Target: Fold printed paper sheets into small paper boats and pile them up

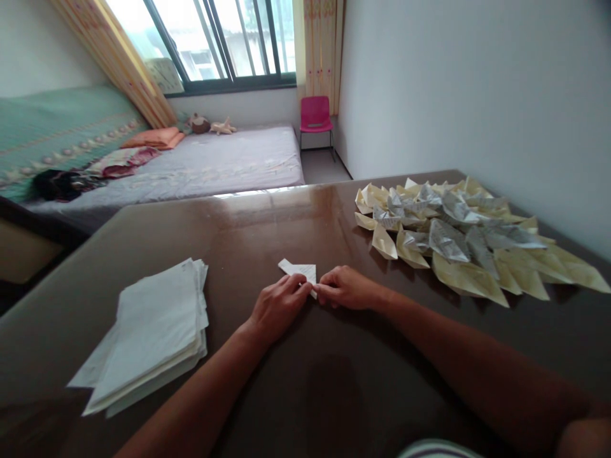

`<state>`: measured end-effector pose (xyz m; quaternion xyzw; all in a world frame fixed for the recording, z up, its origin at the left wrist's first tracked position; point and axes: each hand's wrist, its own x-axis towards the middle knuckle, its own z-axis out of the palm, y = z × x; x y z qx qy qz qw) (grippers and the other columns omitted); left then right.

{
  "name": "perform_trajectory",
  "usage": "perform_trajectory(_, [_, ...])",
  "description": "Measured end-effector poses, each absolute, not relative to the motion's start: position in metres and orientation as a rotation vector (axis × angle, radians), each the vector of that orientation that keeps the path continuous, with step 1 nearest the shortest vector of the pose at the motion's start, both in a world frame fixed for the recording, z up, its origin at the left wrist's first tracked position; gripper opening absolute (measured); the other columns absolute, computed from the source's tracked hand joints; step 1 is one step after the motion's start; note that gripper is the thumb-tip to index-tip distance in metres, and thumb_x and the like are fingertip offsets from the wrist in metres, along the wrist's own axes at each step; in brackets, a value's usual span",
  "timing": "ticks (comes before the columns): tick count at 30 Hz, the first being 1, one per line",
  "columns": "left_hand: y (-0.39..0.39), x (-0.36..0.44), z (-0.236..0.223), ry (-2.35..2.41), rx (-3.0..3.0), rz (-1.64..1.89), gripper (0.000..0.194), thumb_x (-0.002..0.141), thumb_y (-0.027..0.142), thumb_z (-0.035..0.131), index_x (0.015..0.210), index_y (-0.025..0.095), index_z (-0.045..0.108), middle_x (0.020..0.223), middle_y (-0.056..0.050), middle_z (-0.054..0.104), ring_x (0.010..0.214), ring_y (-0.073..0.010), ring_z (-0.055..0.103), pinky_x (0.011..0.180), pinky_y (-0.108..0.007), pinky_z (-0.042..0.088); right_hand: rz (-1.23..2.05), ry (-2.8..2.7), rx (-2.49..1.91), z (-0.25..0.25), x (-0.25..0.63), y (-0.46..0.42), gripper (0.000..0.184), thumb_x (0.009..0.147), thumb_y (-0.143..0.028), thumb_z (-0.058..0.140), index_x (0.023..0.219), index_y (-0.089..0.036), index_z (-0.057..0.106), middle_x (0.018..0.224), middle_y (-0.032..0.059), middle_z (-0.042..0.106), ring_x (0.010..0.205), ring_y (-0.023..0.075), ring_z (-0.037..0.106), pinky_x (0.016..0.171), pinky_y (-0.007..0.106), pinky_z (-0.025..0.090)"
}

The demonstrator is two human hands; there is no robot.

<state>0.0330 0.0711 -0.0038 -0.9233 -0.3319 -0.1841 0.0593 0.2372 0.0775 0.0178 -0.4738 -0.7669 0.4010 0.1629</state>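
A small piece of folded paper (305, 271), white with faint printed lines, lies on the brown table between my two hands. One narrow strip of it juts out to the upper left. My left hand (281, 299) grips its lower left part, with the fingers curled and the thumb pressed on the paper. From the other side, my right hand (344, 287) pinches the lower right corner between thumb and forefinger. The fingertips of both hands nearly meet there, and they hide the paper's lower edge.
On the left of the glossy table (258, 235) lies a stack of paper sheets (153, 318). Many folded paper boats (458, 235), cream and grey, crowd the right side near the wall. Beyond the table are a bed (248, 152) and a pink chair (316, 116).
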Motion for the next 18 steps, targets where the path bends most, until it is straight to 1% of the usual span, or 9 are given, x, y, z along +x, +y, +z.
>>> perform_trajectory(2, [0.072, 0.031, 0.000, -0.983, -2.924, -0.581, 0.019, 0.094, 0.019, 0.041, 0.096, 0.019, 0.061, 0.099, -0.006, 0.063, 0.089, -0.0155, 0.060, 0.077, -0.026, 0.050, 1.055, -2.111, -1.365, 0.017, 0.243, 0.083, 0.041, 0.090, -0.039, 0.045, 0.065, -0.015, 0.067, 0.050, -0.0021, 0.056, 0.047, 0.0086, 0.048, 0.050, 0.021, 0.031])
perform_trajectory(4, [0.074, 0.027, 0.002, -0.966, -3.083, -0.629, 0.022, 0.093, 0.016, 0.039, 0.099, 0.019, 0.060, 0.104, -0.006, 0.062, 0.092, -0.0139, 0.060, 0.082, -0.025, 0.050, 0.855, -2.008, -1.437, 0.014, 0.250, 0.090, 0.040, 0.091, -0.038, 0.044, 0.065, -0.015, 0.065, 0.052, -0.0018, 0.056, 0.049, 0.0091, 0.048, 0.052, 0.022, 0.032])
perform_trajectory(6, [0.075, 0.022, 0.004, -0.968, -3.224, -0.683, 0.025, 0.092, 0.012, 0.038, 0.098, 0.019, 0.060, 0.106, -0.006, 0.061, 0.094, -0.0122, 0.060, 0.085, -0.023, 0.049, 0.704, -1.950, -1.482, 0.009, 0.256, 0.096, 0.032, 0.090, -0.035, 0.046, 0.073, -0.015, 0.065, 0.061, -0.0007, 0.061, 0.055, 0.0104, 0.052, 0.055, 0.022, 0.034])
perform_trajectory(8, [0.077, 0.018, 0.006, -0.979, -3.324, -0.718, 0.027, 0.089, 0.008, 0.037, 0.094, 0.019, 0.061, 0.106, -0.006, 0.061, 0.096, -0.0116, 0.059, 0.087, -0.022, 0.048, 0.635, -1.929, -1.480, 0.003, 0.259, 0.099, 0.021, 0.088, -0.031, 0.050, 0.087, -0.017, 0.065, 0.076, 0.0015, 0.068, 0.065, 0.0122, 0.058, 0.062, 0.023, 0.039])
perform_trajectory(10, [0.078, 0.015, 0.007, -1.019, -3.368, -0.749, 0.027, 0.086, 0.005, 0.038, 0.091, 0.019, 0.061, 0.104, -0.005, 0.061, 0.095, -0.0119, 0.059, 0.086, -0.023, 0.047, 0.617, -1.915, -1.459, -0.001, 0.259, 0.100, 0.020, 0.088, -0.028, 0.051, 0.100, -0.018, 0.063, 0.092, 0.0043, 0.070, 0.079, 0.0142, 0.062, 0.071, 0.024, 0.043])
perform_trajectory(12, [0.078, 0.015, 0.008, -1.092, -3.375, -0.808, 0.024, 0.083, 0.005, 0.041, 0.089, 0.018, 0.060, 0.100, -0.005, 0.061, 0.091, -0.0123, 0.059, 0.084, -0.024, 0.047, 0.646, -1.911, -1.442, -0.003, 0.257, 0.098, 0.023, 0.090, -0.027, 0.049, 0.108, -0.018, 0.060, 0.100, 0.0060, 0.070, 0.087, 0.0156, 0.064, 0.078, 0.026, 0.044])
perform_trajectory(15, [0.077, 0.017, 0.007, -1.163, -3.403, -0.897, 0.019, 0.080, 0.006, 0.044, 0.086, 0.018, 0.058, 0.093, -0.004, 0.060, 0.085, -0.0119, 0.058, 0.079, -0.024, 0.048, 0.695, -1.919, -1.423, -0.003, 0.252, 0.095, 0.026, 0.093, -0.030, 0.046, 0.112, -0.019, 0.058, 0.101, 0.0069, 0.070, 0.092, 0.0167, 0.065, 0.080, 0.027, 0.045])
perform_trajectory(18, [0.076, 0.018, 0.007, -1.161, -3.446, -0.819, 0.018, 0.078, 0.005, 0.045, 0.082, 0.018, 0.057, 0.089, -0.003, 0.059, 0.080, -0.0114, 0.057, 0.075, -0.023, 0.047, 0.729, -1.941, -1.430, -0.005, 0.249, 0.094, 0.028, 0.092, -0.035, 0.048, 0.112, -0.018, 0.058, 0.097, 0.0064, 0.071, 0.087, 0.0170, 0.066, 0.076, 0.027, 0.046])
